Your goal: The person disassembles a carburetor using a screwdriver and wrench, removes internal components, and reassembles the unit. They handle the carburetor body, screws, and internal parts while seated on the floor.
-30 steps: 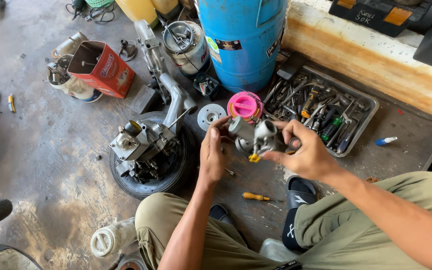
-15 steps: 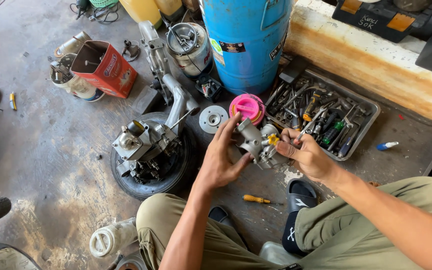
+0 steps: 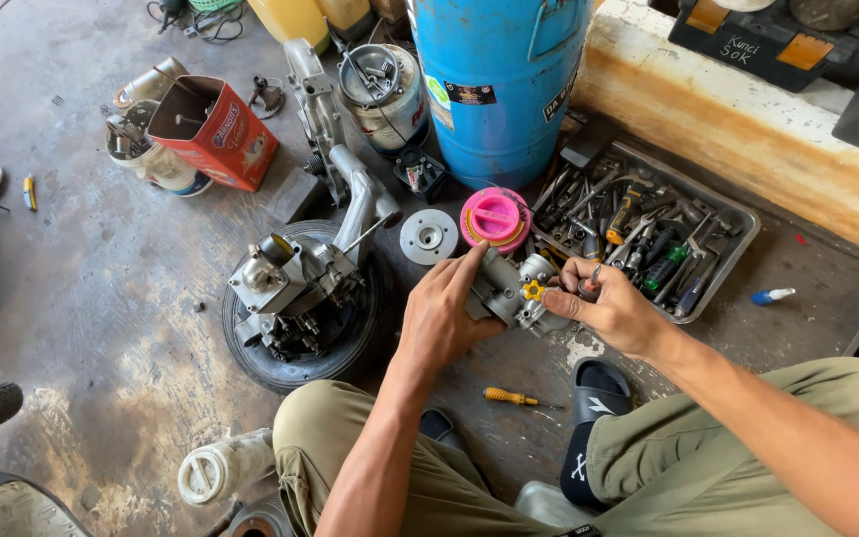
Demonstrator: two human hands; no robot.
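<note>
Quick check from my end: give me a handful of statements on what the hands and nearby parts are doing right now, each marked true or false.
1. The left hand holds the grey metal carburetor. True.
2. The right hand is empty. False: its fingers pinch a small thin tool by the carburetor's yellow knob.
3. The yellow-handled screwdriver lies on the floor. True.
4. The pink cap sits inside the tool tray. False: it is on the floor beside the tray.
5. An engine rests on a tyre. True.
</note>
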